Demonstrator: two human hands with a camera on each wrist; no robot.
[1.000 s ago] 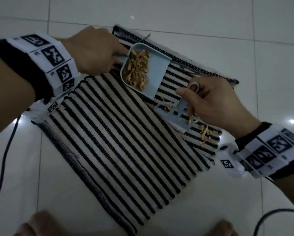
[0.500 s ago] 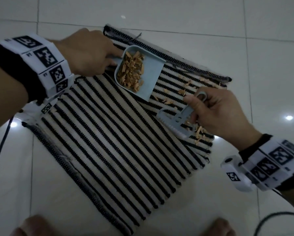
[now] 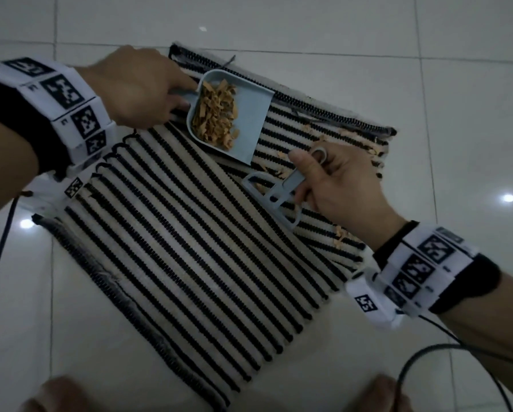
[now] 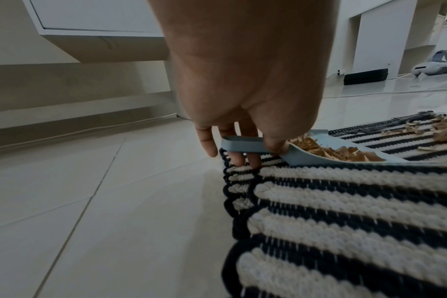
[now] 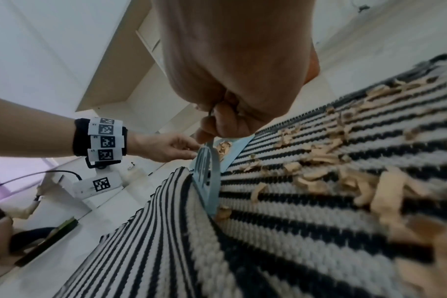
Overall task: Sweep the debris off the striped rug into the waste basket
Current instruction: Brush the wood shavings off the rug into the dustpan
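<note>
Most of the debris [image 3: 215, 114] already sits in the dustpan [image 3: 249, 114], but loose shavings [image 5: 319, 157] remain on the striped rug [image 3: 175, 248] toward its right edge. The left hand [image 3: 136, 87] grips the dustpan handle; the right hand [image 3: 338, 185] grips a small brush [image 3: 274, 191] just beside the pan's lip. Sweeping is midway; next, the brush likely needs drawing those shavings toward the pan. No waste basket is in view.

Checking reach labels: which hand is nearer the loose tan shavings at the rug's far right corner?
Right. The right hand, gripping the grey brush, sits beside those tan shavings; the left hand is across the rug.
</note>
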